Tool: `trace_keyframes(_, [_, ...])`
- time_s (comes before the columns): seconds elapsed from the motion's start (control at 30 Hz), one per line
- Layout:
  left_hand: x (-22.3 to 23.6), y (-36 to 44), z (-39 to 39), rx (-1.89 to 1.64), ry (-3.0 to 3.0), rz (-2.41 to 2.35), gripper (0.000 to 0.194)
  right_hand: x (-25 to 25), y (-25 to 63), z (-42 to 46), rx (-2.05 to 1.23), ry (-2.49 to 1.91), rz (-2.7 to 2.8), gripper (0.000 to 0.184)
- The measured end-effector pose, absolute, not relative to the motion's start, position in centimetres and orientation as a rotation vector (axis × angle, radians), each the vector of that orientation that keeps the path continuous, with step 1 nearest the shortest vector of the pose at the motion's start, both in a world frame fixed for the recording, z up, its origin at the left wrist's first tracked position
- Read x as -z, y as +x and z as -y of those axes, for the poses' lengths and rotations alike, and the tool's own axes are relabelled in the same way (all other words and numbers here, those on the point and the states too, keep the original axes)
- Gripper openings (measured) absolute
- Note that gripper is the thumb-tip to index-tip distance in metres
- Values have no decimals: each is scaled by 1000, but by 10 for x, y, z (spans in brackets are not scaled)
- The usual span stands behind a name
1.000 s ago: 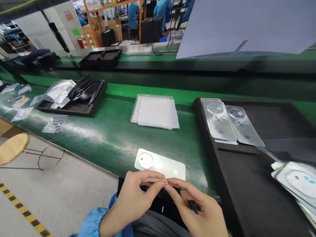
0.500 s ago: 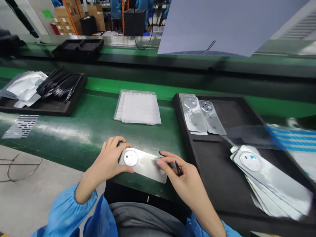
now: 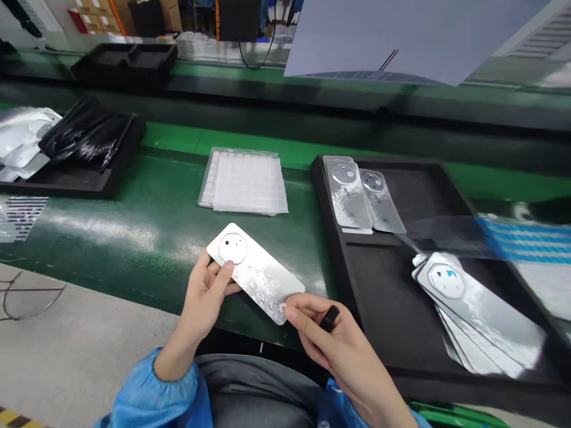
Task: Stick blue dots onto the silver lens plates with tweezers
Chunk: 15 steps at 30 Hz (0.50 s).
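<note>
A silvery phone back cover [image 3: 263, 274], with a ring-shaped camera area holding small holes, is tilted above the green bench. My left hand [image 3: 207, 291] is closed on its left end, thumb on top just below the camera ring and fingers underneath. At the lower right corner, my right hand [image 3: 328, 339] pinches the cover between thumb and fingers. Something small and whitish shows at those fingertips; I cannot make out what it is. A black slim tool [image 3: 330, 318], which looks like tweezers, is tucked in the same hand, mostly hidden by the fingers.
At right, a black tray [image 3: 375, 309] holds more covers [image 3: 482, 309], fanned out, and others [image 3: 350, 199] at its back. White sheets [image 3: 252, 183] lie mid-bench. Another black tray [image 3: 100, 184] at left carries black film strips [image 3: 89, 137]. A large pale panel [image 3: 379, 41] hangs ahead.
The cover has been raised off the bench and tilted, its camera end going up and away. My left thumb now presses its face, and the right hand has moved down to its corner.
</note>
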State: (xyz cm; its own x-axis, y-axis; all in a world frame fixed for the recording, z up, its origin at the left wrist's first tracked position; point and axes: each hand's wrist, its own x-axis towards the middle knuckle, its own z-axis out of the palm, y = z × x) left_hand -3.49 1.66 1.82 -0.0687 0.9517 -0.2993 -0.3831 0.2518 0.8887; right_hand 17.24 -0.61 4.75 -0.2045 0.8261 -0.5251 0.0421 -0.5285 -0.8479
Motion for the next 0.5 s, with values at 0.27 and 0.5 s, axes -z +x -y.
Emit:
trace_keyframes(0.27, [-18, -21, -6, -1243, 1055, -1296, 30, -57, 184, 2, -1413, -1461, 1156, 42])
trace_keyframes(0.5, [-23, -12, 0, -1162, 1317, -1164, 23, -57, 177, 0, -1499, -1419, 1136, 35])
